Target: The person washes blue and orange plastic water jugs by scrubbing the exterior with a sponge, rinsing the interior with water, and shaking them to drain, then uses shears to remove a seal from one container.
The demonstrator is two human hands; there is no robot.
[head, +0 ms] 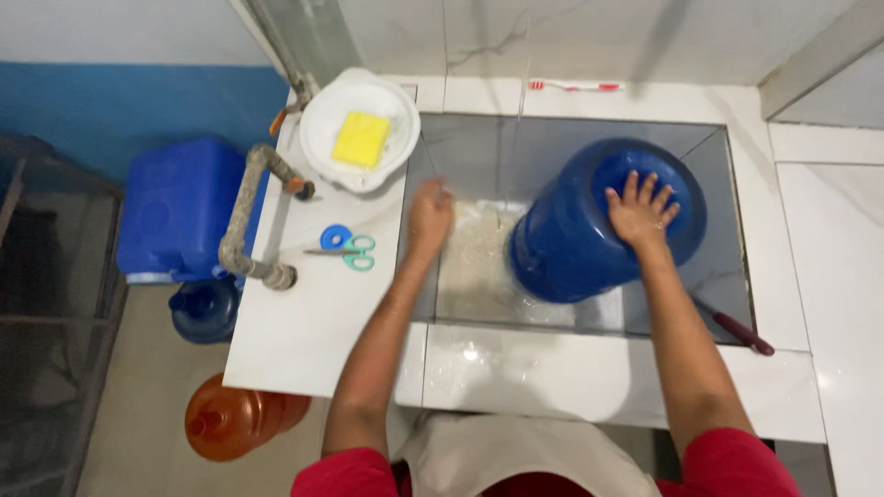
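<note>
A large blue water jug point(571, 239) stands upside down and tilted in the tiled basin point(718, 230). My right hand point(640, 210) lies flat on its upturned base with the fingers spread. My left hand point(429, 216) reaches down into the basin's left side over foamy water point(474, 253); its fingers are curled, and I cannot see whether it holds anything. A thin stream of water falls into the basin just right of that hand.
A white bowl point(345, 106) holding a yellow sponge point(361, 139) sits on the ledge, with blue-green scissors point(348, 247) and a pipe point(244, 216) nearby. A toothbrush point(573, 86) lies behind the basin. A blue container point(180, 207), a blue jug point(204, 310) and an orange jug point(235, 421) stand on the floor.
</note>
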